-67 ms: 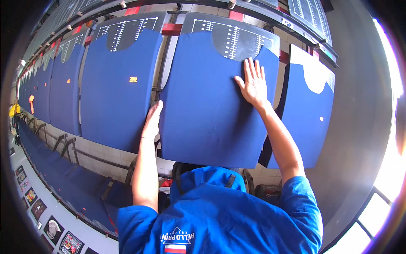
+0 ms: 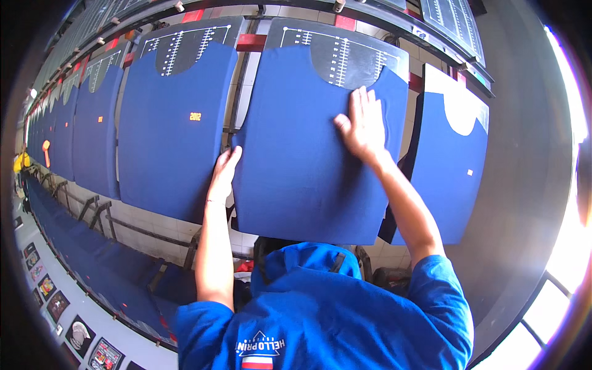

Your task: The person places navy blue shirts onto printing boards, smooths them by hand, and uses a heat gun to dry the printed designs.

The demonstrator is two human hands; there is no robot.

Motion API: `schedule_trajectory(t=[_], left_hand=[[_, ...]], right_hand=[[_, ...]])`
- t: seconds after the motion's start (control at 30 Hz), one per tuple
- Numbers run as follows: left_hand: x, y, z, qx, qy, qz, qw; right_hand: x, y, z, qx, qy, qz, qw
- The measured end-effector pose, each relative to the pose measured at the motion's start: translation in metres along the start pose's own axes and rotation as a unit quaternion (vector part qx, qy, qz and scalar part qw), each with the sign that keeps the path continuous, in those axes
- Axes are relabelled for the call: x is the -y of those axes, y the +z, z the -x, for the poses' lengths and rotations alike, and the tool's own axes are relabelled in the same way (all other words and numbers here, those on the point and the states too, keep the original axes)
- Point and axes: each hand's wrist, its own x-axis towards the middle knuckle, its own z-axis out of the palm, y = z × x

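Note:
A dark blue shirt panel [image 2: 296,160] lies spread over a printing board [image 2: 356,58], whose dark top with white ruled scales shows above the curved neckline. My right hand [image 2: 365,123] rests flat on the cloth just below the neckline, fingers stretched toward the collar edge and thumb apart. At the panel's left edge is my left hand [image 2: 226,172], fingers extended upward and thumb beside the cloth's side. Part of that hand is turned away, but nothing shows in it.
To the left, a row of boards carries more blue panels [image 2: 166,135] with small orange prints. Another blue panel [image 2: 441,166] on a light board stands at the right. A dark metal rail [image 2: 376,21] runs behind, and a grey wall [image 2: 524,185] rises at the right.
My right hand has slid slightly left and down on the cloth, its fingers closer together. The left hand has shifted slightly at the edge, its thumb now more visible.

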Motion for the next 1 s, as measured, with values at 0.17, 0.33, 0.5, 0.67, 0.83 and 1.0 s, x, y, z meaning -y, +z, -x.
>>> schedule_trajectory(t=[0.17,0.33,0.5,0.67,0.83,1.0], left_hand=[[-0.050,0.013,0.006,-0.097,0.113,-0.287,0.946],[-0.053,0.003,0.036,-0.247,0.185,-0.381,0.872],[-0.042,0.019,0.055,-0.282,0.221,-0.367,0.859],[-0.040,0.030,0.068,-0.308,0.248,-0.397,0.829],[-0.020,0.079,0.063,-0.221,0.275,-0.541,0.763],[0.015,0.138,0.055,-0.011,0.279,-0.640,0.716]], right_hand=[[0.141,-0.029,0.153,0.309,-0.341,-0.211,0.862],[0.091,-0.003,-0.033,0.230,-0.304,-0.093,0.920],[0.059,0.083,-0.189,-0.002,-0.184,-0.028,0.983],[0.184,0.045,-0.005,0.133,-0.297,-0.255,0.911],[0.150,-0.005,0.147,0.294,-0.390,-0.273,0.829],[-0.037,-0.035,-0.005,0.270,-0.220,-0.059,0.935]])
